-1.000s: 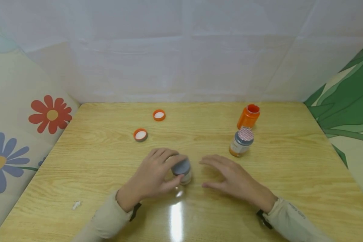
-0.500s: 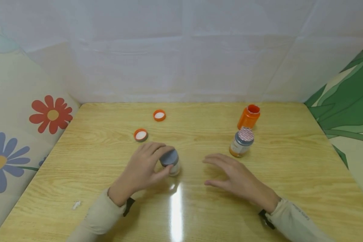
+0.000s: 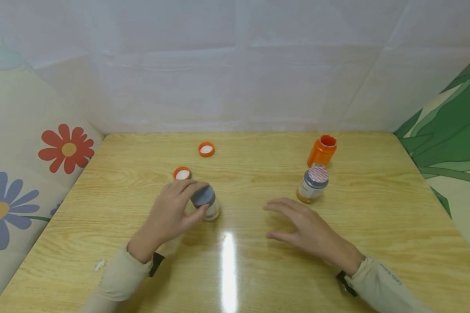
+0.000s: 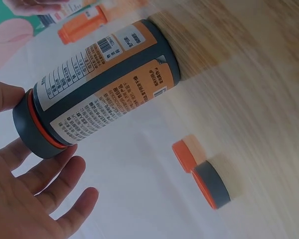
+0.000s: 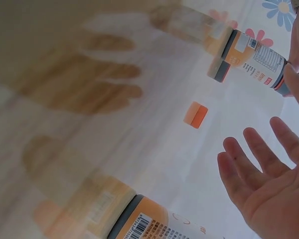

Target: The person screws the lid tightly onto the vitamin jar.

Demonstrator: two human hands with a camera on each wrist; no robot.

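Observation:
My left hand (image 3: 168, 213) pinches the dark grey cap of a supplement bottle (image 3: 210, 208) between thumb and fingers. In the left wrist view this bottle (image 4: 104, 82) has a white and orange label, with an orange ring under its cap. Its base looks to be at the tabletop. Just behind the fingers lies a grey cap with an orange inside (image 3: 182, 173), upturned. My right hand (image 3: 307, 226) hovers apart with fingers loosely bent and holds nothing. Nearest to it stands a capless grey bottle (image 3: 312, 187) with a patterned seal on its mouth.
An uncapped orange bottle (image 3: 322, 152) stands behind the sealed one. An upturned orange cap (image 3: 206, 149) lies toward the back of the wooden table (image 3: 254, 165). A small white scrap (image 3: 99, 265) is at the front left. A pale sheet (image 3: 235, 65) rises along the rear edge.
My left hand has moved left and slightly away from me with the capped bottle, closer to the upturned grey cap. The right hand has hardly moved.

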